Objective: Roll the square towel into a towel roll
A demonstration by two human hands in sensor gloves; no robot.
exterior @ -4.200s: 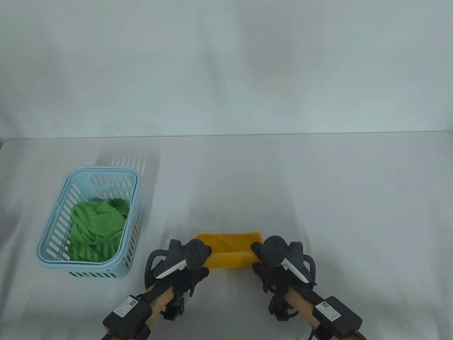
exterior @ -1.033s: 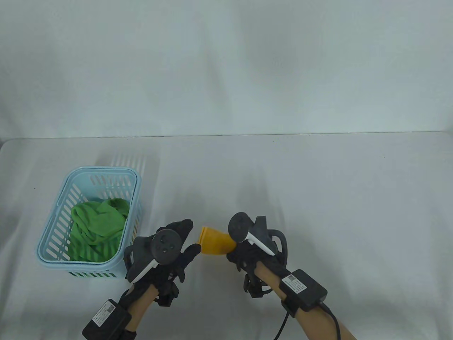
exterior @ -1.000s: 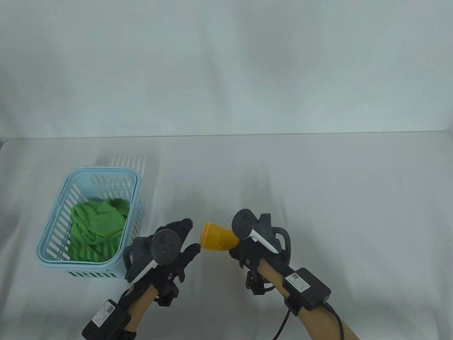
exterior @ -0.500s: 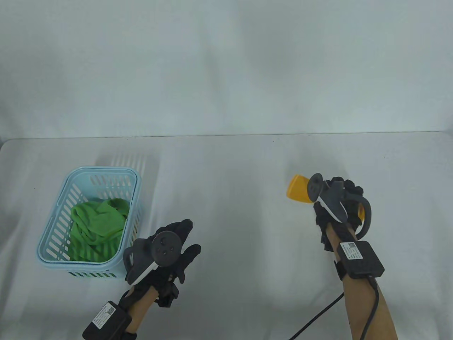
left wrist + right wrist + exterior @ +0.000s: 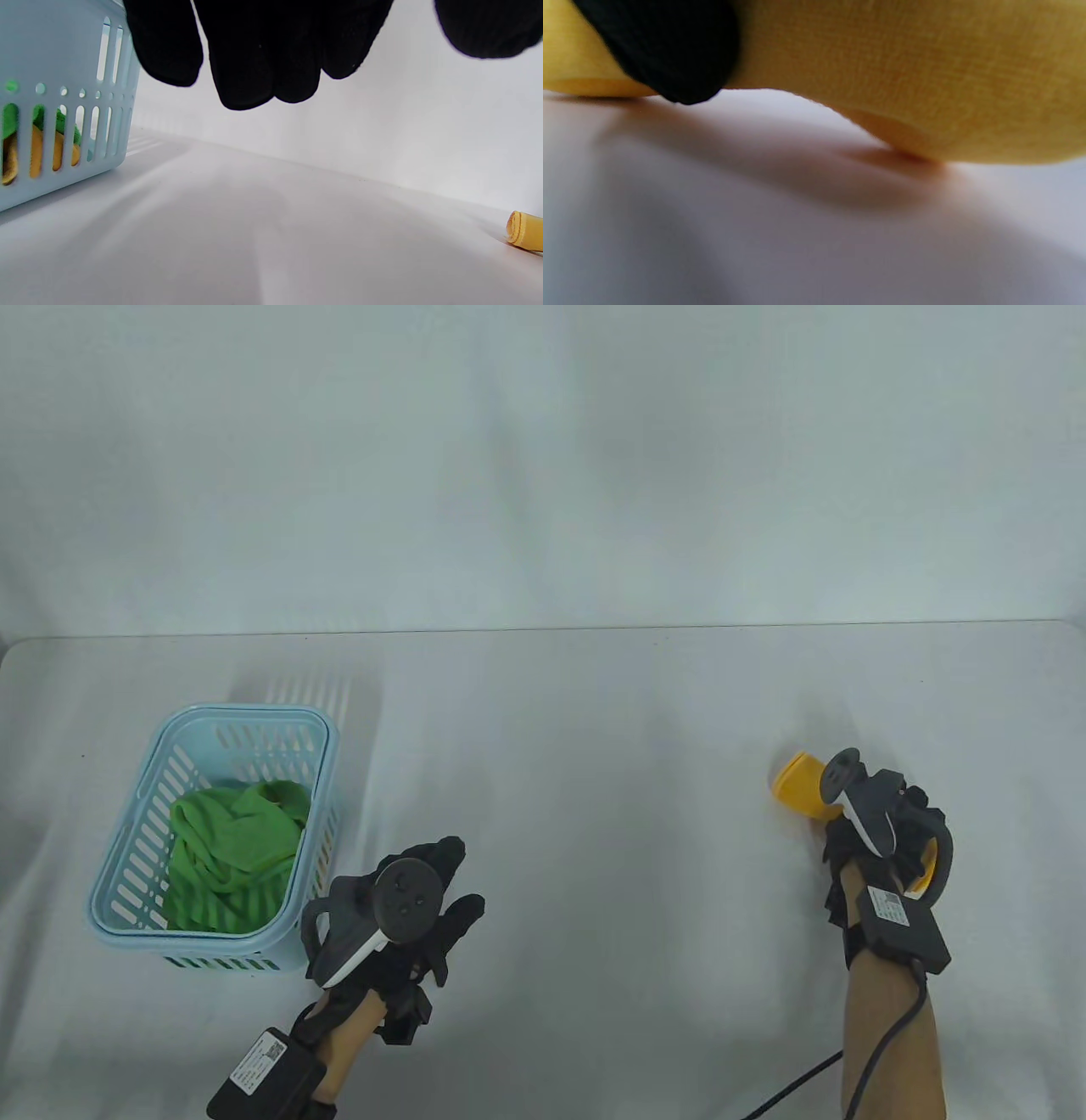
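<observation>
White cloth covers the counter (image 5: pixel 594 780). Well right of the basket (image 5: pixel 110 899), the right hand (image 5: pixel 882 836) grips the yellow towel roll (image 5: pixel 797 785), touching down; next, probably release. The left hand (image 5: pixel 424 912) rests relaxed, empty.

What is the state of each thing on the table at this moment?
Yellow rolled towel: rolled up, touching the table, held by the right hand.
Left hand: open, empty.
Light blue slotted plastic basket: upright, holding cloths.
Green crumpled cloth: unrolled, inside the basket.
</observation>
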